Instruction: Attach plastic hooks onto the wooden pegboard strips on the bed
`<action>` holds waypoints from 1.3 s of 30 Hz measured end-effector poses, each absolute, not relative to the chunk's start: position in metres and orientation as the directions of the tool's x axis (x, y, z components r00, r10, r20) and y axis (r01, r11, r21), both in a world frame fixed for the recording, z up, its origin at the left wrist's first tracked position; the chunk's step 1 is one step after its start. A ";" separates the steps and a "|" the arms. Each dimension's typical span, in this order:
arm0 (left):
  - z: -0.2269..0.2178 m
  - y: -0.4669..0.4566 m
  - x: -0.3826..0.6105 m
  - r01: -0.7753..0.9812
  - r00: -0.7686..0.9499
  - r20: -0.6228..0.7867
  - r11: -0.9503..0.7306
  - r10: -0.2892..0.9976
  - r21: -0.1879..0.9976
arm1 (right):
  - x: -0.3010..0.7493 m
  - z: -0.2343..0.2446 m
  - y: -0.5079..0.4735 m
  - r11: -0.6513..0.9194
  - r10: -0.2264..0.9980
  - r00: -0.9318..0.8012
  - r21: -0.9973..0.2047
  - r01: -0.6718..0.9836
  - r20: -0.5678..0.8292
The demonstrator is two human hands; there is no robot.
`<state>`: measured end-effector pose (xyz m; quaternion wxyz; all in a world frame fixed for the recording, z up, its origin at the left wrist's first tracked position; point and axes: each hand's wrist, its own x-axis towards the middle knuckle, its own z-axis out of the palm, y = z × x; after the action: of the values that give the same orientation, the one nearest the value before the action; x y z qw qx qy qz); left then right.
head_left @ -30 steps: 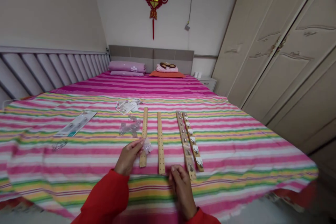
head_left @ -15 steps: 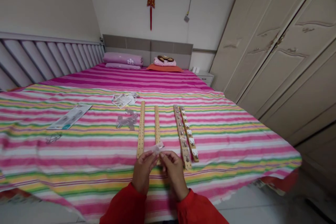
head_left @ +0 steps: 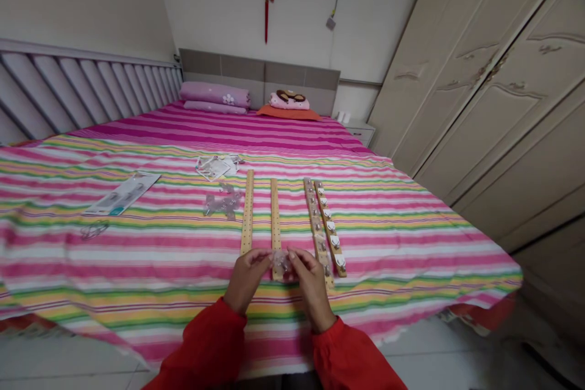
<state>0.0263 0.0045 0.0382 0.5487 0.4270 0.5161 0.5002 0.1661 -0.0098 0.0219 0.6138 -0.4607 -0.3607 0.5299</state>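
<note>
Between my left hand (head_left: 249, 277) and my right hand (head_left: 309, 277) is a small clear adhesive hook (head_left: 281, 263), its details blurred. The fingers of both hands pinch it from either side. Beneath it lies a narrow wooden strip with holes (head_left: 275, 213), its near end partly covered by the hook. Left of that, a second perforated wooden strip (head_left: 247, 210) lies bare. To the right, one strip carries clear hooks (head_left: 315, 213) in a row, and another carries white hooks (head_left: 331, 228).
Loose clear hooks (head_left: 222, 202) lie in a pile on the striped cloth (head_left: 159, 274). Behind them are small white packets (head_left: 218, 166). Farther left are a long blister pack (head_left: 123, 194) and a thin wire-like bundle (head_left: 94, 230). Folded bedding (head_left: 217, 96) lies by the headboard.
Both hands have shifted slightly, with the fingers now farther apart on either side of the clear hook. The hook is turned flatter. The camera view has tilted down a little.
</note>
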 end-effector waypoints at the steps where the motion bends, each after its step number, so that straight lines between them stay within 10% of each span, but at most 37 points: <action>1: 0.040 0.008 0.026 -0.092 -0.015 -0.131 0.129 0.991 0.987 | 0.166 0.021 -0.008 -0.001 0.985 0.166 -0.950 -0.313 -0.056; 39: -0.012 0.042 0.037 0.625 0.038 0.338 -0.286 0.940 0.726 | 0.145 -0.034 0.000 -0.188 0.942 0.217 -0.939 -0.287 -0.255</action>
<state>0.0375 0.0416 -0.0123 0.1956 0.6935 0.5645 0.4027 0.1447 0.0001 -0.0336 0.5610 -0.5419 -0.3024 0.5480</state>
